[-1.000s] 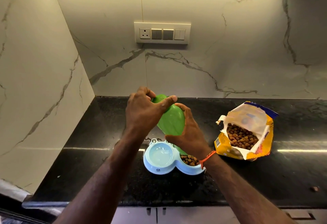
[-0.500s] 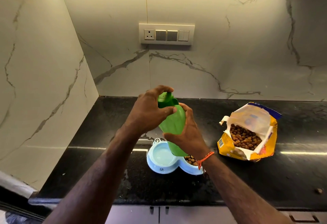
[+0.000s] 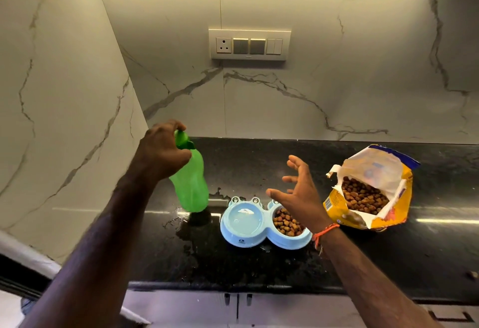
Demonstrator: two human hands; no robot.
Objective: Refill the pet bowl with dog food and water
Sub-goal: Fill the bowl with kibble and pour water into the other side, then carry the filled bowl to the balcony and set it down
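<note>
A light-blue double pet bowl (image 3: 234,239) sits on the black counter; its left well holds water, its right well brown kibble (image 3: 286,222). A green water bottle (image 3: 193,187) stands tilted just left of the bowl, its base at or near the counter. My left hand (image 3: 162,153) grips the bottle's top around the green cap. My right hand (image 3: 300,190) hovers over the kibble well, fingers spread, holding nothing. An open yellow dog food bag (image 3: 370,193) lies to the right, kibble showing inside.
Spilled water (image 3: 189,234) wets the black counter (image 3: 427,250) around the bottle's base and in front of the bowl. Marble walls close the left side and the back, with a switch panel (image 3: 250,44) above. A loose kibble piece (image 3: 473,274) lies at far right.
Both hands held the bottle over the bowl. Now my right hand has let go and opened, and my left hand has carried the bottle left and down beside the bowl.
</note>
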